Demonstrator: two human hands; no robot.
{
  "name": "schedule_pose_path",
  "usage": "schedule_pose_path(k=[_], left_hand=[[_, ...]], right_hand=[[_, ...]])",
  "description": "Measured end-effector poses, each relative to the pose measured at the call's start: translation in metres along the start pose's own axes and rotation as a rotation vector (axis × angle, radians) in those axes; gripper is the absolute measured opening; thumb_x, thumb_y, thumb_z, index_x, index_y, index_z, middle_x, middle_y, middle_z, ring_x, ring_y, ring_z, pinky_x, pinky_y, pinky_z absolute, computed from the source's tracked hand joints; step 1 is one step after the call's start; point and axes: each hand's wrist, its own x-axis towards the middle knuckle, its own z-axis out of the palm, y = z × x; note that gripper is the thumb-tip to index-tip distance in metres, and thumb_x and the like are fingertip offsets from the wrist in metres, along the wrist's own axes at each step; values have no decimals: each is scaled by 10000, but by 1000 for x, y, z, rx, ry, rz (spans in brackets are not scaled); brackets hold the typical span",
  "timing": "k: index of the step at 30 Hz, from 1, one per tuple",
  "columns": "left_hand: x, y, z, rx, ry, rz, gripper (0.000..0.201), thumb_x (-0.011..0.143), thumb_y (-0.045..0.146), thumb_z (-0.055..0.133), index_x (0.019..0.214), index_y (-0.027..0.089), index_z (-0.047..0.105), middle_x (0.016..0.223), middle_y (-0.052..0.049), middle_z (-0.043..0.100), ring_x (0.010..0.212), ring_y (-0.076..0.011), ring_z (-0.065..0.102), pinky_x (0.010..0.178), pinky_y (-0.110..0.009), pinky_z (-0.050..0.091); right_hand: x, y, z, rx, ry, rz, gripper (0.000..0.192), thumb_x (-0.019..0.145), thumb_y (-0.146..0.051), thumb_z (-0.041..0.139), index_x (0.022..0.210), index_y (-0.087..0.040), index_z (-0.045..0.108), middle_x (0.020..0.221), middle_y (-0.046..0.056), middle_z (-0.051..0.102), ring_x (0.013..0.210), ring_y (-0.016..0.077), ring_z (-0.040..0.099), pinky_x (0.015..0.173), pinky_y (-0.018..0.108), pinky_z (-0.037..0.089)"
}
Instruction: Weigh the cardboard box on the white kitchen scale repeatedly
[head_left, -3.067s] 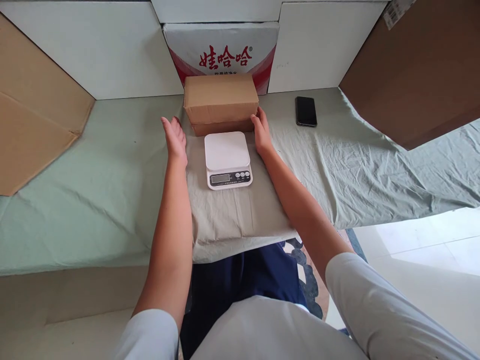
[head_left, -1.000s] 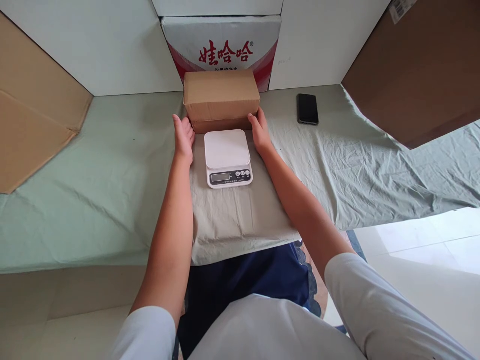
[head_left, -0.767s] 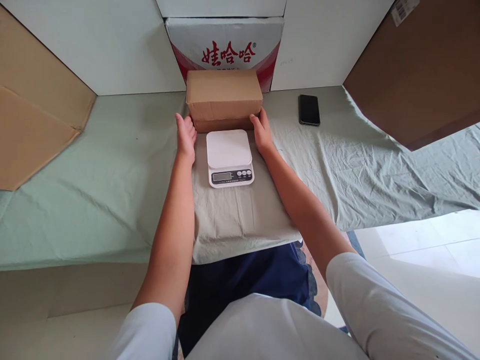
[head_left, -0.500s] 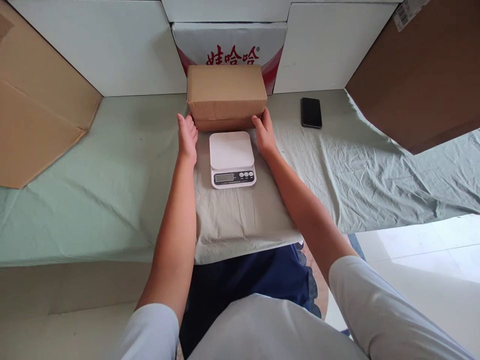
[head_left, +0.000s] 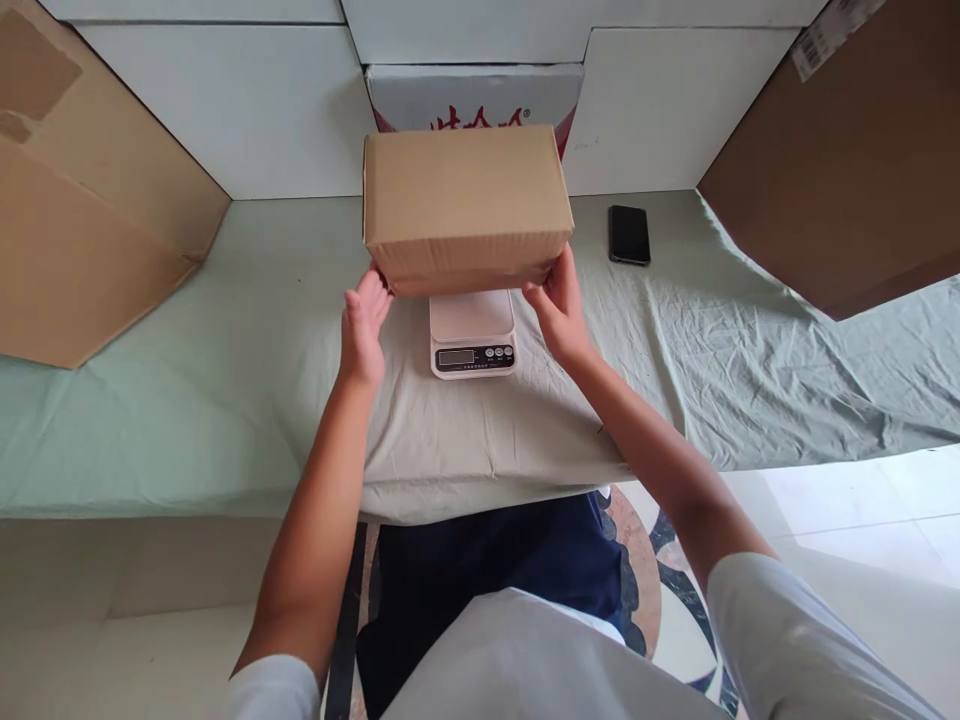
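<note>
Between my two hands a closed brown cardboard box (head_left: 466, 190) is held up off the table. My left hand (head_left: 364, 325) grips its lower left corner, with the fingertips hidden beneath. At the lower right corner my right hand (head_left: 559, 310) holds it, thumb toward the near face and fingers partly under the box. Below and nearer to me stands a white kitchen scale (head_left: 474, 340), its display and buttons facing me. The box covers the far part of the scale's plate in this view; I cannot tell whether they touch.
A black phone (head_left: 628, 235) lies right of the box on the green tablecloth (head_left: 255, 400). Large cardboard pieces stand at the left (head_left: 112, 220) and right (head_left: 840, 170). Behind the box is a white and red printed carton (head_left: 472, 88) against white panels (head_left: 225, 110).
Both hands have raised the cardboard box and brought it toward me, so it now overlaps the far part of the scale. The view has shifted slightly.
</note>
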Motion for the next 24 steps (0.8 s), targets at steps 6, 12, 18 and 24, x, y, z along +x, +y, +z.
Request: schedule_pose_path(k=[6, 12, 18, 24], left_hand=[[-47, -14, -6, -2, 48, 36, 922, 822, 947, 341, 1470, 355, 623, 1605, -58, 577, 1574, -321, 423, 1306, -455, 363], [-44, -31, -6, -51, 56, 58, 927, 851, 916, 369, 1469, 278, 633, 1568, -120, 608, 1534, -358, 480, 1283, -512, 387], [-48, -34, -5, -58, 44, 65, 899, 865, 898, 391, 1475, 281, 627, 1594, -115, 579, 1529, -354, 486, 1276, -508, 402], [-46, -34, -5, -71, 51, 27, 957, 835, 928, 385, 1472, 257, 626, 1622, -137, 542, 1556, -370, 437, 1301, -528, 351]], right_hand=[[-49, 0, -5, 5, -37, 11, 736, 883, -659, 626, 1537, -399, 410, 1627, 31, 491, 1487, 322, 507, 1279, 539, 446], [-52, 11, -2, 33, -45, 6, 877, 847, -725, 632, 1593, -391, 315, 1637, 44, 462, 1506, 337, 466, 1274, 586, 426], [-52, 17, -6, 41, -45, 11, 775, 860, -702, 631, 1530, -395, 393, 1603, 39, 479, 1475, 336, 487, 1242, 584, 459], [-53, 18, -5, 65, -32, 18, 783, 851, -691, 653, 1528, -396, 396, 1579, 43, 496, 1444, 341, 513, 1225, 591, 473]])
